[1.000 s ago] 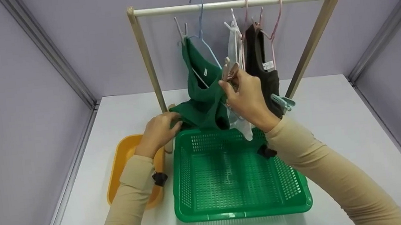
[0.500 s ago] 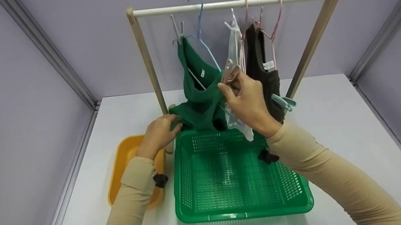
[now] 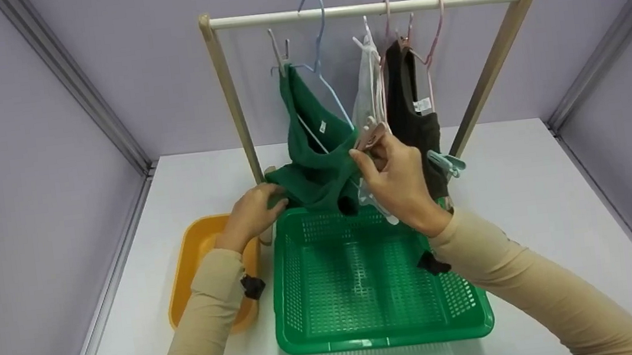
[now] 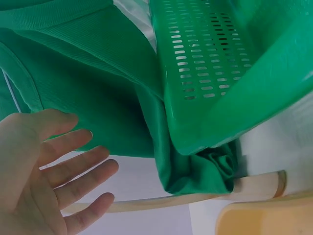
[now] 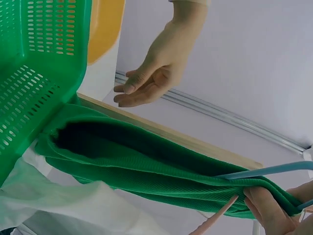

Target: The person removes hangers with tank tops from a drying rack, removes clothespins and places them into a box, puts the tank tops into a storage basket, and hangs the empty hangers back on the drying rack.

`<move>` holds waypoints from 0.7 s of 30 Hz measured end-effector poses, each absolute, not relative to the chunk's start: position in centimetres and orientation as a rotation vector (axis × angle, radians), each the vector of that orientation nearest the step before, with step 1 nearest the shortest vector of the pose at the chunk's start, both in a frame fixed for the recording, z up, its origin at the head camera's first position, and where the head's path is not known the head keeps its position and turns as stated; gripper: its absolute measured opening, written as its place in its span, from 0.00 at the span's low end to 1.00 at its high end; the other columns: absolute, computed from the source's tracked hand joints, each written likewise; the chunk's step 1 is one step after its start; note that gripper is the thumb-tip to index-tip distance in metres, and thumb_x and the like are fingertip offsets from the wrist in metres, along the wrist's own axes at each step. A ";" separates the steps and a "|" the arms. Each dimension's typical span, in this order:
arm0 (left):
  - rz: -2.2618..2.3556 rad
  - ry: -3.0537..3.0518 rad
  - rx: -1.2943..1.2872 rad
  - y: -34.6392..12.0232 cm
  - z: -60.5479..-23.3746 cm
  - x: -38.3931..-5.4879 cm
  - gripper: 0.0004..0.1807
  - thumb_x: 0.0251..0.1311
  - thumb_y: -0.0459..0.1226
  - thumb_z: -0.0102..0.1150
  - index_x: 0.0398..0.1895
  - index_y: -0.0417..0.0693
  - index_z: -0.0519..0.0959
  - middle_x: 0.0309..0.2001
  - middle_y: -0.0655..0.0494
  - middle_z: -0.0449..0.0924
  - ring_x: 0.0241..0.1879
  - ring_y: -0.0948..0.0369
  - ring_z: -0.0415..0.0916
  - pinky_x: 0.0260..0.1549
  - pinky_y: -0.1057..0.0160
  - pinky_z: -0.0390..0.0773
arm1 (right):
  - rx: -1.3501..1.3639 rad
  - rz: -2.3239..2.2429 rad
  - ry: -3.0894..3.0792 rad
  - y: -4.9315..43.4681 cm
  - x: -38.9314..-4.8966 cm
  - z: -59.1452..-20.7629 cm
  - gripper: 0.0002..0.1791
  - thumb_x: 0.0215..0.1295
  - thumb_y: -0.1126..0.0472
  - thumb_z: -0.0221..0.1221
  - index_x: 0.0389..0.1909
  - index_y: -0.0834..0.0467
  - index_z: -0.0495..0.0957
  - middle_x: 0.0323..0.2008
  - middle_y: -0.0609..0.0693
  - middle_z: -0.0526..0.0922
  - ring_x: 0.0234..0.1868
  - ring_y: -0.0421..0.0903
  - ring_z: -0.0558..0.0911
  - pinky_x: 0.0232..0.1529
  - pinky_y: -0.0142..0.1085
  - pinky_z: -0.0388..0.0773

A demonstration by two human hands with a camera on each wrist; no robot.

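A green garment [image 3: 320, 159] hangs from a light blue hanger [image 3: 331, 89], whose hook is at the rack's rod [image 3: 262, 19]. A greyish clothespin [image 3: 280, 53] is at the garment's left shoulder. At its right shoulder my right hand [image 3: 403, 182] pinches a beige-pink clothespin [image 3: 371, 135] between thumb and fingers. In the right wrist view those fingers [image 5: 269, 208] lie against the green cloth. My left hand [image 3: 252, 214] is beside the garment's lower left part; the left wrist view shows its fingers [image 4: 80, 171] spread and relaxed, holding nothing.
A green perforated basket [image 3: 385, 339] stands below the garment, with a yellow tray [image 3: 184, 276] at its left. White clothing [image 3: 365, 94] and a dark top [image 3: 402, 96] hang to the right on pink hangers. A teal clothespin [image 3: 446, 162] is at the dark top's edge.
My right hand has moved down slightly with the clothespin, and the garment's right shoulder has dropped with it. The blue hanger's hook is lower against the rod. My left hand has hardly moved.
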State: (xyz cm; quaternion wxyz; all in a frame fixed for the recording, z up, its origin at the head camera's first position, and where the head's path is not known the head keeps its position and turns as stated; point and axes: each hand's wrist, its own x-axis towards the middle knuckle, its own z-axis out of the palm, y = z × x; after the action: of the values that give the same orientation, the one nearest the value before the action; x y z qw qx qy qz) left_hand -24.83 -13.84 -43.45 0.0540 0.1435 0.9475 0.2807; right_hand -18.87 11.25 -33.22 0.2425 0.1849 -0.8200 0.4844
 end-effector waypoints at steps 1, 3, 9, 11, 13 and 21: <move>0.882 2.855 0.433 -13.8 -43.6 -24.9 0.19 0.69 0.42 0.51 0.58 0.43 0.75 0.61 0.45 0.76 0.63 0.48 0.72 0.66 0.47 0.69 | 0.507 1.319 -2.241 11.3 -18.8 -33.4 0.08 0.66 0.65 0.58 0.39 0.68 0.77 0.33 0.60 0.87 0.21 0.29 0.71 0.25 0.20 0.67; 0.941 2.814 0.432 -13.8 -43.9 -25.0 0.19 0.69 0.42 0.51 0.58 0.43 0.75 0.62 0.45 0.75 0.64 0.48 0.71 0.67 0.48 0.68 | 0.509 1.312 -2.241 11.4 -18.6 -33.6 0.08 0.66 0.65 0.59 0.39 0.68 0.77 0.34 0.60 0.88 0.22 0.30 0.74 0.26 0.19 0.69; 1.096 2.740 0.412 -14.2 -45.0 -25.6 0.22 0.69 0.40 0.51 0.62 0.39 0.71 0.65 0.42 0.70 0.67 0.46 0.67 0.69 0.47 0.65 | 0.533 1.332 -2.233 11.6 -18.0 -34.3 0.09 0.66 0.65 0.59 0.41 0.68 0.77 0.40 0.60 0.88 0.36 0.48 0.88 0.36 0.16 0.76; 1.138 2.721 0.385 -14.2 -45.1 -25.7 0.24 0.69 0.40 0.51 0.64 0.38 0.68 0.67 0.41 0.67 0.68 0.46 0.65 0.71 0.46 0.63 | 0.552 1.342 -2.223 11.6 -17.9 -34.4 0.09 0.66 0.65 0.59 0.41 0.68 0.77 0.39 0.60 0.88 0.38 0.49 0.88 0.37 0.16 0.77; 1.181 2.700 0.365 -14.1 -45.2 -25.8 0.25 0.69 0.40 0.51 0.66 0.39 0.65 0.69 0.40 0.65 0.70 0.45 0.62 0.72 0.45 0.60 | 0.564 1.348 -2.214 11.6 -17.6 -34.5 0.09 0.65 0.65 0.59 0.41 0.68 0.77 0.39 0.60 0.88 0.38 0.49 0.88 0.37 0.17 0.77; 1.453 2.576 0.285 -13.8 -46.3 -27.2 0.32 0.67 0.39 0.52 0.71 0.37 0.57 0.71 0.37 0.60 0.72 0.44 0.57 0.74 0.45 0.54 | 0.600 1.372 -2.187 11.6 -16.6 -34.9 0.08 0.65 0.67 0.59 0.40 0.68 0.77 0.36 0.59 0.87 0.36 0.49 0.88 0.36 0.19 0.79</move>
State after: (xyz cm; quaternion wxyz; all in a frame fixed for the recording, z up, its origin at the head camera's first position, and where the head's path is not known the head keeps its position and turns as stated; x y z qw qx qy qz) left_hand -27.20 -13.84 -46.34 0.0848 0.0956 0.8639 0.4872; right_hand -16.63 11.64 -34.91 0.2429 0.2197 -0.8003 0.5022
